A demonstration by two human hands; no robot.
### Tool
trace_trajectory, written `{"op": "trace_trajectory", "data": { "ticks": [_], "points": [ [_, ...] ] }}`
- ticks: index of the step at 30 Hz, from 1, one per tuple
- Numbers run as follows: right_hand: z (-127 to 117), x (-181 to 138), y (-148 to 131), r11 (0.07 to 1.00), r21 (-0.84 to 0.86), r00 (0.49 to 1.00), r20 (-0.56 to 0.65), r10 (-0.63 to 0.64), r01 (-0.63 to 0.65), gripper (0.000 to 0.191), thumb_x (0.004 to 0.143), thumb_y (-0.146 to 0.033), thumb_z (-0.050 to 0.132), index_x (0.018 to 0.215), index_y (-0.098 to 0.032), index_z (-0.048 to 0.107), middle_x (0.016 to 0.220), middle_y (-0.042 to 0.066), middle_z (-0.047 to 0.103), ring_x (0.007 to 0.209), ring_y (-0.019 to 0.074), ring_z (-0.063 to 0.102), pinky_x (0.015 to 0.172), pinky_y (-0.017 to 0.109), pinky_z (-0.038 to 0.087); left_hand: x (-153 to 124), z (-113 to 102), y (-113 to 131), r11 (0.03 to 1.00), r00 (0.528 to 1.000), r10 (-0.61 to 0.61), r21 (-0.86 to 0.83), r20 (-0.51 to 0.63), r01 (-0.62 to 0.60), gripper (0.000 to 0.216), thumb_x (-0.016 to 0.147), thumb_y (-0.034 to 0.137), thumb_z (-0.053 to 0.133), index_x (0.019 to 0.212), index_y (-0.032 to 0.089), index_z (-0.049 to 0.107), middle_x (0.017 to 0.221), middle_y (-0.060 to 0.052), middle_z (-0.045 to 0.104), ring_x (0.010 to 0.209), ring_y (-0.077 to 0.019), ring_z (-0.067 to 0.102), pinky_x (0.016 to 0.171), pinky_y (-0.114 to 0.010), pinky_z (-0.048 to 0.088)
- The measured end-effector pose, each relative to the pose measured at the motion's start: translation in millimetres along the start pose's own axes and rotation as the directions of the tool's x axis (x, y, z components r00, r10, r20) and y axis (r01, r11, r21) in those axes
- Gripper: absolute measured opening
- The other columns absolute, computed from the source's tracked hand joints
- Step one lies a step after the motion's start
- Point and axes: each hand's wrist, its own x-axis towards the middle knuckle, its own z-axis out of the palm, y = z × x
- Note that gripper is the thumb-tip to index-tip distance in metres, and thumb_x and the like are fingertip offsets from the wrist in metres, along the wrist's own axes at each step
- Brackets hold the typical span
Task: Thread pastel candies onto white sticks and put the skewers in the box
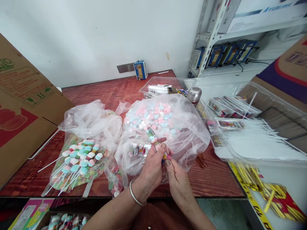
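My left hand (153, 166), with a white bangle at the wrist, is closed around a narrow printed clear candy packet (153, 134). Pale marshmallow pieces show inside its upper part. My right hand (177, 177) pinches the lower end, near small pink and yellow pieces (166, 157). Just beyond both hands a large clear plastic bag (192, 127) holds many pink, blue and white marshmallows (158, 111). Another printed wrapper (139, 150) lies on that bag, left of my left hand.
Marshmallow sticks (82, 156) lie on a bag of colourful candy at left, beside a cardboard box (28, 105). At right, a clear bin (227, 153) holds white sticks and wrappers. A metal flask (194, 95) stands near a clear tray (153, 82). Yellow ties (249, 175) lie lower right.
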Motion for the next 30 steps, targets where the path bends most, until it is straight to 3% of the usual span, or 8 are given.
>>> {"op": "trace_trajectory", "data": {
  "ticks": [3, 10, 13, 16, 21, 24, 27, 30],
  "points": [
    [-2, 2, 2, 1.000, 0.023, 1.000, -0.014, -0.015, 0.016, 0.040, 0.100, -0.044, 0.036, 0.106, -0.019, 0.066, 0.103, 0.012, 0.072, 0.094, 0.0249, 0.067, 0.082, 0.033, 0.051, -8, -4, -7, 0.998, 0.997, -0.070, 0.007, 0.018, 0.070, 0.036, 0.081, 0.040, 0.072, 0.107, 0.016, 0.064, 0.077, -0.003, 0.066, 0.076, -0.0150, 0.063, 0.076, -0.028, 0.048],
    [-2, -10, 12, 0.953, 0.288, 0.989, -0.092, 0.119, -0.088, 0.031, 0.095, -0.049, 0.052, 0.093, -0.020, 0.060, 0.078, 0.001, 0.059, 0.076, 0.0168, 0.058, 0.068, 0.026, 0.049, -12, -19, -25, 0.983, 0.998, -0.019, 0.183, 0.055, 0.008, 0.029, 0.083, 0.039, 0.068, 0.097, 0.015, 0.073, 0.080, -0.007, 0.067, 0.079, -0.0179, 0.063, 0.073, -0.028, 0.049],
    [2, -13, 14, 0.776, 0.603, 0.958, -0.065, 0.280, -0.186, 0.036, 0.090, -0.054, 0.059, 0.079, -0.021, 0.052, 0.064, -0.006, 0.045, 0.050, 0.0081, 0.039, 0.044, 0.018, 0.035, -19, -22, -25, 0.980, 0.975, -0.127, 0.177, 0.181, 0.095, 0.031, 0.083, 0.037, 0.067, 0.107, 0.017, 0.073, 0.073, -0.005, 0.063, 0.065, -0.0149, 0.058, 0.056, -0.024, 0.047],
    [1, -16, 12, 0.508, 0.807, 0.928, 0.125, 0.352, -0.302, 0.038, 0.083, -0.054, 0.068, 0.081, -0.021, 0.050, 0.055, -0.012, 0.034, 0.042, 0.0039, 0.016, 0.036, 0.015, 0.017, -26, -26, -15, 0.955, 0.914, -0.284, 0.176, 0.289, 0.241, 0.039, 0.086, 0.039, 0.062, 0.119, 0.019, 0.068, 0.070, -0.004, 0.061, 0.053, -0.0135, 0.052, 0.044, -0.023, 0.042],
    [-6, -23, 10, 0.277, 0.848, 0.887, 0.394, 0.243, -0.452, 0.039, 0.079, -0.050, 0.073, 0.079, -0.023, 0.046, 0.052, -0.014, 0.030, 0.039, 0.0030, 0.008, 0.033, 0.014, 0.015, -28, -34, -4, 0.939, 0.888, -0.322, 0.233, 0.329, 0.254, 0.038, 0.081, 0.036, 0.070, 0.112, 0.015, 0.073, 0.081, -0.010, 0.070, 0.067, -0.0169, 0.062, 0.059, -0.027, 0.049],
    [-5, -27, 7, 0.499, 0.771, 0.918, 0.313, 0.245, -0.396, 0.036, 0.085, -0.054, 0.064, 0.078, -0.023, 0.048, 0.055, -0.011, 0.034, 0.039, 0.0048, 0.018, 0.034, 0.017, 0.023, -23, -37, -9, 0.963, 0.949, -0.205, 0.221, 0.242, 0.151, 0.031, 0.072, 0.036, 0.080, 0.095, 0.015, 0.078, 0.085, -0.009, 0.073, 0.074, -0.0179, 0.065, 0.072, -0.029, 0.051],
    [-1, -31, 4, 0.885, 0.452, 0.980, -0.098, 0.172, -0.110, 0.026, 0.090, -0.047, 0.060, 0.088, -0.021, 0.058, 0.072, -0.002, 0.053, 0.061, 0.0109, 0.048, 0.057, 0.022, 0.045, -19, -38, -16, 0.972, 0.992, -0.039, 0.237, 0.122, 0.009, 0.023, 0.070, 0.035, 0.081, 0.086, 0.018, 0.079, 0.088, -0.006, 0.075, 0.086, -0.0194, 0.067, 0.087, -0.032, 0.050],
    [6, -37, 6, 0.952, 0.303, 0.983, -0.160, 0.089, -0.037, 0.029, 0.095, -0.047, 0.050, 0.082, -0.022, 0.054, 0.073, -0.002, 0.051, 0.063, 0.0123, 0.049, 0.062, 0.025, 0.046, -20, -40, -19, 0.961, 0.992, -0.056, 0.274, 0.114, 0.022, 0.020, 0.070, 0.032, 0.082, 0.087, 0.020, 0.079, 0.091, -0.006, 0.076, 0.090, -0.0201, 0.068, 0.090, -0.033, 0.050]
  ]
}}
